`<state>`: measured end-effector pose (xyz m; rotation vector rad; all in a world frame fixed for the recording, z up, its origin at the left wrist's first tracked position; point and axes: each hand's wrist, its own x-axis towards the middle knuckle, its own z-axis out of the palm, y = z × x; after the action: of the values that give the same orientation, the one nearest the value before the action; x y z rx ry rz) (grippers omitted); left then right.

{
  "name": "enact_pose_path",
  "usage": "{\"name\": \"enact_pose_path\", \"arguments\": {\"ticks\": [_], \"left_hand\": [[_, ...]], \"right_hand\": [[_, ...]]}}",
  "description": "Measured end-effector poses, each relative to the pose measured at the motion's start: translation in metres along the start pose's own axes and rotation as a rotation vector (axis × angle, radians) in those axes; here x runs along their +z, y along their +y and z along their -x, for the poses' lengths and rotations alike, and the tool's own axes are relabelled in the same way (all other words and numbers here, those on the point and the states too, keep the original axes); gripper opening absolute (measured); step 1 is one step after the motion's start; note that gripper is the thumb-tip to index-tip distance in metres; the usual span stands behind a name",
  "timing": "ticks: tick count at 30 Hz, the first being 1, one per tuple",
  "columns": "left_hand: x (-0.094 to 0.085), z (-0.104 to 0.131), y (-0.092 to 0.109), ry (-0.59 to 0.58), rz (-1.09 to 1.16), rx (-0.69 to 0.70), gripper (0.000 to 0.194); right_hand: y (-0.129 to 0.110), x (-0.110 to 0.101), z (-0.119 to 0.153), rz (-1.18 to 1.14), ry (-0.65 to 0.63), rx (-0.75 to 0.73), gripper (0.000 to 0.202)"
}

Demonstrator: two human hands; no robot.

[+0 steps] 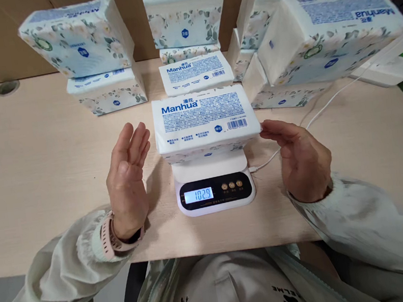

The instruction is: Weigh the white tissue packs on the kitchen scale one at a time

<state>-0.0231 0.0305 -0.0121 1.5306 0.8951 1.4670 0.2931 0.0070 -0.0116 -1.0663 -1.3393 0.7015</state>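
Observation:
A white and blue Manhua tissue pack (205, 121) lies flat on a white digital scale (209, 169), whose lit display reads 102.9. My left hand (127, 180) is upright just left of the pack, apart from it, with fingers stretched out and nothing held. On the other side, my right hand (301, 157) has its fingers extended, the fingertips at the pack's right edge; whether they touch it is hard to tell. Nothing is in that hand either.
Stacked tissue packs stand behind, at the left (79, 43), centre (186, 19) and right (331, 39). A white cable (324, 107) runs from the scale to the right, near a white device (386, 71). Cardboard (134, 11) rises behind the wooden table (43, 191).

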Motion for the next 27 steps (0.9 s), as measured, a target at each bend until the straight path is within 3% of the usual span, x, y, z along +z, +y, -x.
{"name": "enact_pose_path", "arguments": {"ticks": [12,27], "left_hand": [[-0.002,0.000,-0.003,0.001,-0.007,0.015,0.051],[0.014,-0.004,0.007,0.200,-0.002,-0.003,0.032]], "right_hand": [[-0.003,0.001,0.000,0.001,0.002,0.033,0.035],[-0.002,0.000,0.000,-0.010,-0.012,0.033,0.034]]}}
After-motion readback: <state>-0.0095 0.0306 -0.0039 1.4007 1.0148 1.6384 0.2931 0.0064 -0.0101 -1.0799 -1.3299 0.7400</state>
